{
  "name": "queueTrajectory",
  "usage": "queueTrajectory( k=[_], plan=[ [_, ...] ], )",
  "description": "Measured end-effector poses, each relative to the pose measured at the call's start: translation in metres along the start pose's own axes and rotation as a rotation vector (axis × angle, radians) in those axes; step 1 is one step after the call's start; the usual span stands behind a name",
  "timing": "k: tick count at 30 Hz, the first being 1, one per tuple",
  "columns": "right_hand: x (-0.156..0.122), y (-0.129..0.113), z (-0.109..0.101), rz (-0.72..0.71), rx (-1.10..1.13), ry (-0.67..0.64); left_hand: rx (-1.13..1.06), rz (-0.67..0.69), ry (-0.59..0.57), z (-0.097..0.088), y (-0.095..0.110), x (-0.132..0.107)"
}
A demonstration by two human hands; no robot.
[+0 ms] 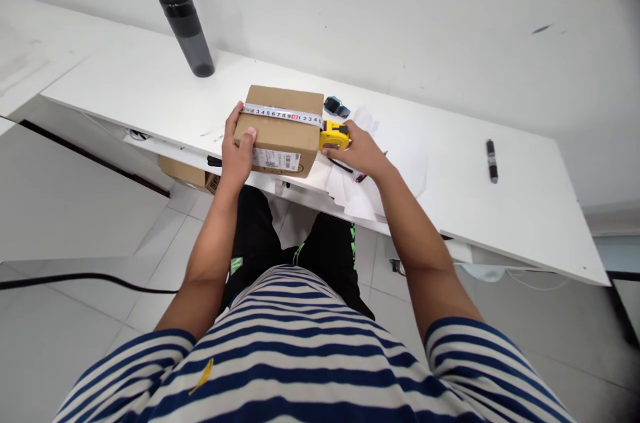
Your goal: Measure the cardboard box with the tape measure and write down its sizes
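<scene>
A white wall point(450, 16) rose behind the long white worktop point(470, 209), and a second carton point(185, 173) sat below its front edge, toward the left. A tall dark bottle point(187, 29) stood upright near the back edge, left of the middle. White papers point(363, 208) lay by the front edge, partly covered from view by the right hand point(361, 151) and forearm. A black cylinder point(493, 161) lay toward the right end; a small dark and teal object point(336, 107) lay just behind the box.

The cardboard box point(280, 129) was at the front edge, near the worktop's middle; whether it rested there or was held slightly clear could not be told. The left hand point(238, 149) was curled around its left end, thumb on the near upper edge. The right hand was closed around the tape measure point(334, 135), against the box's right end.

The box was plain brown with straight edges and a printed label point(276, 159) on its near face. The tape measure's case was yellow and rounded, its pale numbered blade point(283, 113) stretched flat across the top.
</scene>
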State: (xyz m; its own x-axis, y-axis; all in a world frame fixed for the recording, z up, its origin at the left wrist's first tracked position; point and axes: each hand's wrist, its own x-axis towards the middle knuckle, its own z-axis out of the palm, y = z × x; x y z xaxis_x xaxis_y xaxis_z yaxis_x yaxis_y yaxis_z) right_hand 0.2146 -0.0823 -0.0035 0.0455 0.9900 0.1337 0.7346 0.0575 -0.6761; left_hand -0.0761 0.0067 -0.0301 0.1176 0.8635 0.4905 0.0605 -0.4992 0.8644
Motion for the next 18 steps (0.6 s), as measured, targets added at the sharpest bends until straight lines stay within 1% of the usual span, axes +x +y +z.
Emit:
queueTrajectory(
  k=[3,7,10,12,14,18],
  plan=[
    [0.000,0.000,0.002,0.004,0.002,0.017,-0.003,0.002,-0.002,0.000,-0.001,0.000],
    [-0.001,0.000,0.004,0.029,0.015,0.004,-0.006,-0.009,-0.002,0.000,0.000,0.000],
    [-0.003,-0.001,0.001,0.035,0.029,-0.004,-0.005,-0.012,0.003,0.000,0.000,0.000],
    [-0.003,-0.004,-0.007,0.027,0.022,0.007,-0.001,-0.008,0.004,-0.001,0.000,0.000],
    [-0.002,-0.011,-0.019,0.002,0.004,0.035,0.001,-0.004,0.003,-0.001,0.000,0.000],
    [-0.001,-0.033,-0.047,-0.131,-0.036,0.058,-0.006,0.003,-0.002,-0.001,0.000,0.000]
  ],
)
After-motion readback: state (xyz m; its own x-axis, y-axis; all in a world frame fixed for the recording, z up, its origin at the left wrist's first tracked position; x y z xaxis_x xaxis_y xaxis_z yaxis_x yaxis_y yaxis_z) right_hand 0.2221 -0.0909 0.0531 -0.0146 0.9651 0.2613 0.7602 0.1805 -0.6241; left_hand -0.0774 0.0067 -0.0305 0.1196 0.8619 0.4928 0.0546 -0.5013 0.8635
